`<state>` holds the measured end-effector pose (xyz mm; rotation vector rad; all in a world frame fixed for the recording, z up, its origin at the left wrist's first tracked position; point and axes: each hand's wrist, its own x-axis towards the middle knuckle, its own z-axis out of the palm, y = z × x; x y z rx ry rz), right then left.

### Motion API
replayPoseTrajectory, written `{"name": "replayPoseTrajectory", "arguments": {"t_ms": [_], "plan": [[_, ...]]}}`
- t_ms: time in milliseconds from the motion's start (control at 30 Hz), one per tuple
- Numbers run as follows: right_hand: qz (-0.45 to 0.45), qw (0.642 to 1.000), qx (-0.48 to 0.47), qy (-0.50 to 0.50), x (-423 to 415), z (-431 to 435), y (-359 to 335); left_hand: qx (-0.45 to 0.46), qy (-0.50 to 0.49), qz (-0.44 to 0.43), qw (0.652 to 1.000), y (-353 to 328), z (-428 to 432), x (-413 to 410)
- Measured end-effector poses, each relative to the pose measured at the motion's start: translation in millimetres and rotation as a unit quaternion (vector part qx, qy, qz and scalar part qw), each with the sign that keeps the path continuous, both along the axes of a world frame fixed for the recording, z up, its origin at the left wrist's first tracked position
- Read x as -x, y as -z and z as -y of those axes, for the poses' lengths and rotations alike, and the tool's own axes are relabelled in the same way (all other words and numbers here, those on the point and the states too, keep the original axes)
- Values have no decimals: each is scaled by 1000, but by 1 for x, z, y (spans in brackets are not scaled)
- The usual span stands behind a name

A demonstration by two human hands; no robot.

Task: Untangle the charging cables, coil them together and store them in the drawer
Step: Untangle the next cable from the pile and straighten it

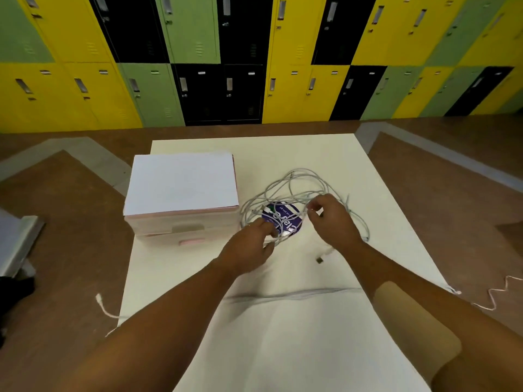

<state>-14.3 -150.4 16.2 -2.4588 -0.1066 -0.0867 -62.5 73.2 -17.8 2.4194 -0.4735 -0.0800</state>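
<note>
A tangle of white charging cables [297, 185] lies on the cream table [283, 321], to the right of a small white and pink drawer unit [181, 193] whose drawers look closed. My left hand [249, 244] reaches into the near left side of the tangle, its fingers curled among the strands over a purple round sticker [285, 219]. My right hand [334, 219] pinches a strand at the tangle's right side. A USB plug [320, 260] lies loose on the table below my right hand.
Yellow, green and black lockers [254, 58] line the wall behind the table. Brown floor surrounds the table. A thin white cord [103, 306] hangs off the left edge and a pinkish one [492, 295] lies on the floor at the right.
</note>
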Motion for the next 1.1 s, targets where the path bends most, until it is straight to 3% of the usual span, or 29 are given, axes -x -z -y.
{"name": "replayPoseTrajectory", "arguments": {"t_ms": [300,600,833,1000,1100], "plan": [[-53,996,33,58,-46,35,7,-2,-27,-21,999,-12,64,-76],[-104,990,66,64,-65,42,16,-92,-20,-60,994,-4,95,-93],[-65,977,-182,89,-87,41,-33,-91,-11,-53,994,0,98,-92],[38,964,-256,58,-97,29,-85,-51,-29,-66,996,-5,96,-90],[107,952,-283,39,-102,26,-118,-10,-50,-22,998,-14,91,-86]]}}
